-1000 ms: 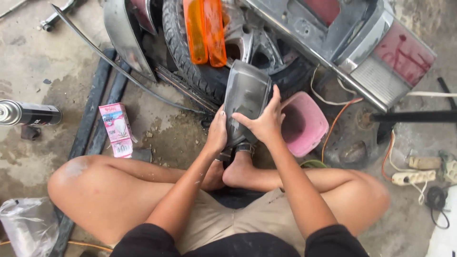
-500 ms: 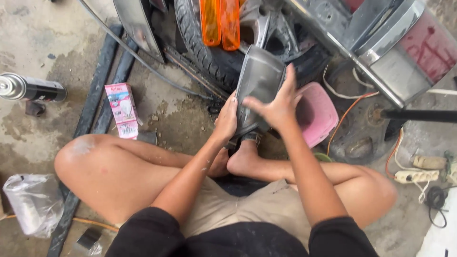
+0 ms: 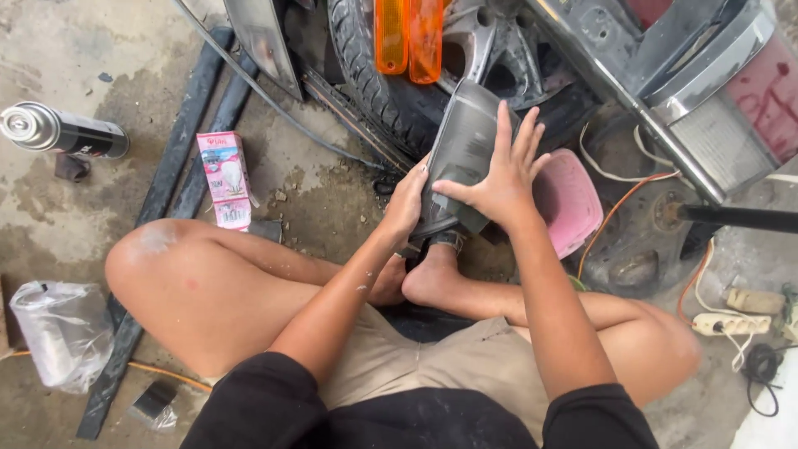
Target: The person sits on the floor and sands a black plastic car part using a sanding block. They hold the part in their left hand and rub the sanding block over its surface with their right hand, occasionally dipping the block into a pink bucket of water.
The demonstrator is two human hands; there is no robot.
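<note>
Both hands are on the grey lamp housing (image 3: 462,158) — the left hand (image 3: 407,204) cups its lower left edge, the right hand (image 3: 499,179) presses flat with fingers spread on its face — its long axis running up from the grip toward the tyre (image 3: 374,75).

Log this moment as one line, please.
left hand: steadies grey lamp housing edge | right hand: flat on housing face | housing: upright, base by feet | pink bowl: right of it
</note>
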